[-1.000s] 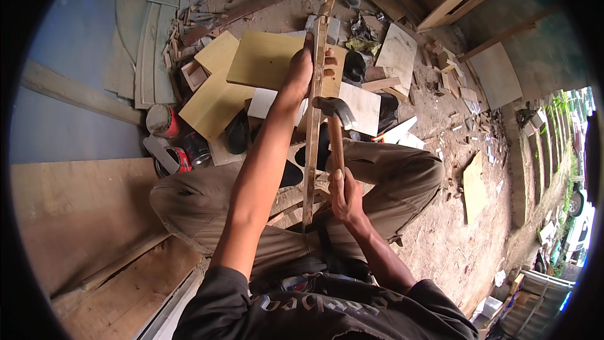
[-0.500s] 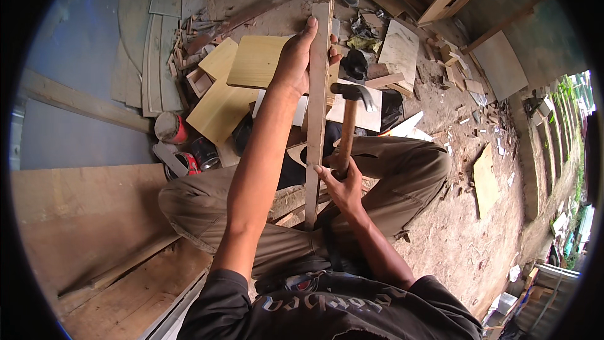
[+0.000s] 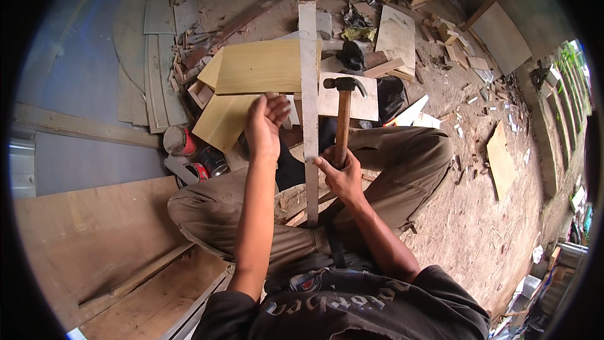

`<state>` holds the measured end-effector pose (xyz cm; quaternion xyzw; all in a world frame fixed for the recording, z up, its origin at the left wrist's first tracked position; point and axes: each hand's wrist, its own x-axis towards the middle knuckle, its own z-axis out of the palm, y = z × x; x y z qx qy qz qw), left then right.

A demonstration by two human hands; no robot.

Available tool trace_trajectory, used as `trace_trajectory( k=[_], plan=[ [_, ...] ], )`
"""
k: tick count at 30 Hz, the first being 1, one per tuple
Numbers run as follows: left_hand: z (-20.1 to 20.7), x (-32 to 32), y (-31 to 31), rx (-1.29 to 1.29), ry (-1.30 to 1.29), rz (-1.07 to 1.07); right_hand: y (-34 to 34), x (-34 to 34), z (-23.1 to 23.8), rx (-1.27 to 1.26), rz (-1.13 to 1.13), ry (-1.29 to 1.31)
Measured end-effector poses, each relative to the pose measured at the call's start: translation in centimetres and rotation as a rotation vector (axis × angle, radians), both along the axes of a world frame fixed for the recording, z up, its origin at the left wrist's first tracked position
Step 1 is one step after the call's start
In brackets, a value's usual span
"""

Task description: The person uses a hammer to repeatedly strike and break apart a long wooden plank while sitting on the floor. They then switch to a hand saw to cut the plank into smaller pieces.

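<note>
A long, narrow wooden strip (image 3: pixel 307 69) runs from between my legs to the far edge of the view. My left hand (image 3: pixel 265 129) is off the strip, just to its left, with loosely curled fingers apart and nothing in them. Yellowish boards (image 3: pixel 259 66) lie beyond that hand. My right hand (image 3: pixel 344 179) is closed round the lower handle of a claw hammer (image 3: pixel 343 119), whose dark head points away from me. The right thumb touches the strip's near part; whether the other fingers also hold the strip is hidden.
Paint-stained cans (image 3: pixel 179 141) stand by my left knee. A large plywood panel (image 3: pixel 107 214) is at the left. Wood offcuts (image 3: pixel 456 50) litter the far right ground, and a pale board piece (image 3: pixel 501 160) lies right of my right knee. A black bag (image 3: pixel 391 97) lies ahead.
My left hand has let go of the strip and drawn back toward me and left. The strip has shifted slightly left in view. My right hand still grips the hammer.
</note>
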<state>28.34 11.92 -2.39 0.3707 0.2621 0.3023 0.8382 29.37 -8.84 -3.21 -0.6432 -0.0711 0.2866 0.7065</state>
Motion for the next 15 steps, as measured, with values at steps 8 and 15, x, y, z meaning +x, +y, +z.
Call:
trace_trajectory(
  k=[8, 15],
  plan=[
    [-3.5, -2.9, -8.4, 0.192, 0.238, -0.316, -0.8, 0.7, -2.3, -0.25, 0.027, -0.114],
    [-2.6, -2.2, -10.2, 0.333, 0.171, -0.198, -2.1, 0.9, -1.4, -0.215, -0.156, -0.108]
  ],
)
